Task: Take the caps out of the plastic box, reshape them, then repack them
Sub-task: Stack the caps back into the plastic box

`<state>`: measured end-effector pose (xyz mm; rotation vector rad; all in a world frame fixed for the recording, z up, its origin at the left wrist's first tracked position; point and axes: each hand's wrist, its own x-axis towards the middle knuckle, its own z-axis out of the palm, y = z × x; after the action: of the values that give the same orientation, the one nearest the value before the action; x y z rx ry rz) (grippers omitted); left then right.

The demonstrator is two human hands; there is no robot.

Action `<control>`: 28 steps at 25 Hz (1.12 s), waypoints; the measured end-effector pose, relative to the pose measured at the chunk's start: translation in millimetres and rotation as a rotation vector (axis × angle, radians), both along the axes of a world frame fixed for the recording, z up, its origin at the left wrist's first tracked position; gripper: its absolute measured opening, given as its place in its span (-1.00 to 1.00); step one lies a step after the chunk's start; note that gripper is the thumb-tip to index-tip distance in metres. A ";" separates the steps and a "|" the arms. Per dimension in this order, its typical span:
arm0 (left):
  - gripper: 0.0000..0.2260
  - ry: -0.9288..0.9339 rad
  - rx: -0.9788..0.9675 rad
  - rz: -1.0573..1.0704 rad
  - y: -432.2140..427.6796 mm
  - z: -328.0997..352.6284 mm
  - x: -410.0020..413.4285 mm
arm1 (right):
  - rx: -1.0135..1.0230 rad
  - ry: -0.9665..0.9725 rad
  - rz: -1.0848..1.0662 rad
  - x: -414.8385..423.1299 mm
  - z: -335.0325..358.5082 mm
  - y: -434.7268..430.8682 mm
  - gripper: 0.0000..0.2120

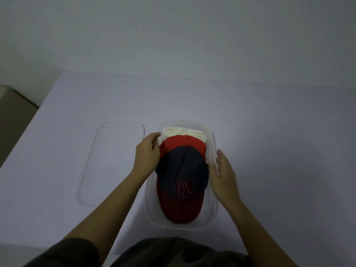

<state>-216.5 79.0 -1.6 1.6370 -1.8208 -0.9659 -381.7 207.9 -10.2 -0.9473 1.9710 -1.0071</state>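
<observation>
A clear plastic box stands open on the table in front of me. Three caps lie stacked inside it: a navy cap with a red brim and red logo on top, a red cap behind it, and a cream cap at the far end. My left hand rests against the box's left side beside the navy and red caps, fingers relaxed. At the right wall of the box is my right hand, fingers straight, holding nothing.
The box's clear lid lies flat on the white table just left of the box. A plain wall rises behind the table. The table's left edge drops off to a brown floor.
</observation>
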 end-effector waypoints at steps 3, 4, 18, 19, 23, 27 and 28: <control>-0.68 -0.025 0.093 -0.029 46.9 -7.6 7.9 | 0.107 -0.037 0.120 -5.3 7.8 13.1 -0.55; -0.67 -0.036 0.119 -0.071 58.9 -12.1 7.7 | 0.083 0.016 0.140 -1.9 7.1 14.2 -0.55; -0.47 -0.038 0.326 -0.198 81.8 -42.0 -1.3 | 0.247 0.036 0.337 22.0 -21.6 2.7 -0.31; -0.47 -0.051 0.309 -0.219 83.3 -44.4 1.4 | 0.236 0.103 0.366 22.1 -22.2 6.4 -0.30; -0.50 -0.072 0.277 -0.275 80.4 -47.9 5.7 | 0.185 0.211 0.387 24.2 -26.9 7.9 -0.27; -0.48 -0.036 0.174 -0.228 79.2 -26.1 10.8 | 0.116 0.284 0.329 25.0 -21.6 13.3 -0.28; -0.48 -0.023 0.124 -0.175 77.3 -17.2 17.0 | 0.080 0.329 0.315 28.6 -17.5 14.8 -0.31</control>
<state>-199.5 156.4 -18.8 1.5862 -1.9813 -1.1608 -353.1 222.8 -27.7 -1.3962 2.0183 -0.6214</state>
